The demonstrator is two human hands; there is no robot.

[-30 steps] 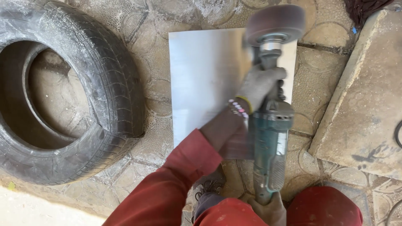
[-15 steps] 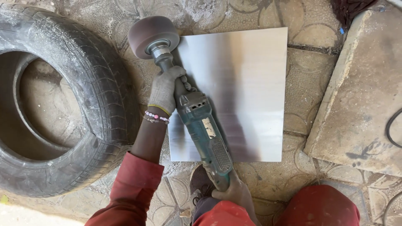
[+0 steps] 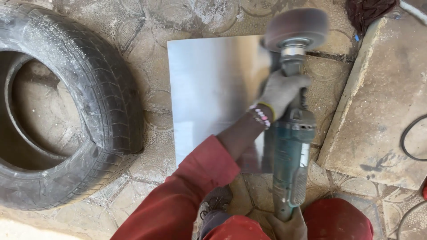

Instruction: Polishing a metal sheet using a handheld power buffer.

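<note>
I see my gloved left hand (image 3: 281, 94) clenched round the neck of the green polisher (image 3: 291, 146), my right hand (image 3: 288, 226) gripping its rear end, its blurred drum (image 3: 296, 27) over the far right corner of the steel sheet (image 3: 209, 89) lying flat on the paving, tyre (image 3: 66, 106) to the left

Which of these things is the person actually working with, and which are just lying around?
In use:
- power polisher, with its drum wheel
- metal sheet
- left hand, gloved, on the tool's neck
- right hand at its rear end

Lying about:
- old tyre
- stone slab
- black cable
- dark rag
</note>
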